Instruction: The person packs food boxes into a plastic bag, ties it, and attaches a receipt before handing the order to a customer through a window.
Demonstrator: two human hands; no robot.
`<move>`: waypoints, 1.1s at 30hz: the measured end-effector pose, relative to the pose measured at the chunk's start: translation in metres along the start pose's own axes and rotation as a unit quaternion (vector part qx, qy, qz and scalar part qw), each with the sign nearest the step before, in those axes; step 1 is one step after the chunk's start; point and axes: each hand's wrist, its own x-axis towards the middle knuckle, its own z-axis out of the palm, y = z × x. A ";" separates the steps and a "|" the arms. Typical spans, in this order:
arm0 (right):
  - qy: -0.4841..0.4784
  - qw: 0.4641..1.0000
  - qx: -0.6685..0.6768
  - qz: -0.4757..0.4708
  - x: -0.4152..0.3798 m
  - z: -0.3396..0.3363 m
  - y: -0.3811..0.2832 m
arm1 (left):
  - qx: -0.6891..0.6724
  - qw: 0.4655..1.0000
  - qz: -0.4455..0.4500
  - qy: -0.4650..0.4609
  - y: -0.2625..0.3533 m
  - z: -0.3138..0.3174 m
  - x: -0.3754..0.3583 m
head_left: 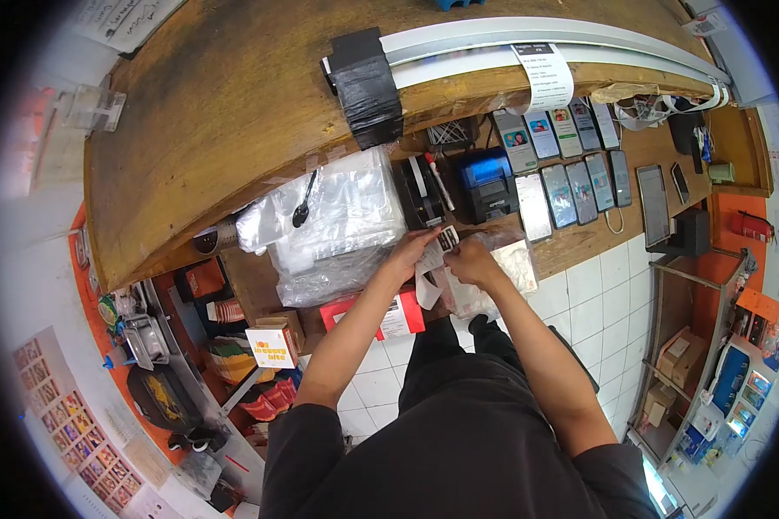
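A white paper slip with black print [429, 260], probably a receipt, is held above the front edge of the wooden counter. Gripping its left side is my left hand [409, 253], with fingers closed on it. At the slip's right edge, my right hand [473, 262] has its fingers pinched together on the paper. Its lower end hangs free and curls. Below my right hand lies a clear plastic package [518, 270] with pale contents. A red and white box [402, 317] sits under my left forearm.
Behind my hands stand a black and blue printer [492, 201] and a red and white marker [440, 182]. Several phones [560, 197] lie in rows at right. Stacked clear plastic bags [342, 212] carry a black spoon [303, 203]. A wooden shelf [234, 104] overhangs the counter.
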 end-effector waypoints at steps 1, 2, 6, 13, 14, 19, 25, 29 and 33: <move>-0.001 1.000 0.001 0.002 0.005 0.003 0.005 | 0.017 1.000 -0.004 0.006 0.001 -0.001 0.003; 0.014 1.000 -0.006 -0.003 0.012 0.006 0.008 | 0.035 0.999 -0.006 0.011 0.002 -0.002 0.005; -0.023 0.996 0.086 0.025 0.010 0.000 -0.001 | 0.052 0.996 0.050 0.053 -0.024 -0.021 0.042; -0.051 0.993 0.100 -0.032 -0.118 -0.024 -0.054 | 0.360 0.879 0.305 0.072 0.004 0.025 -0.105; -0.065 0.990 0.125 -0.016 -0.133 -0.021 -0.050 | 0.353 0.887 0.291 0.066 -0.004 0.031 -0.115; 0.064 0.997 0.030 -0.044 -0.139 0.018 0.029 | 0.571 0.650 0.498 0.059 -0.025 0.056 -0.088; 0.106 0.978 -0.175 0.046 -0.130 0.011 0.037 | 0.488 0.733 0.464 0.101 -0.043 0.065 -0.061; 0.034 0.987 -0.155 -0.018 -0.132 -0.015 0.054 | 0.420 0.810 0.402 0.079 -0.049 0.055 -0.048; 0.041 0.979 -0.200 -0.027 -0.139 -0.038 0.058 | 0.432 0.807 0.392 0.086 -0.042 0.057 -0.041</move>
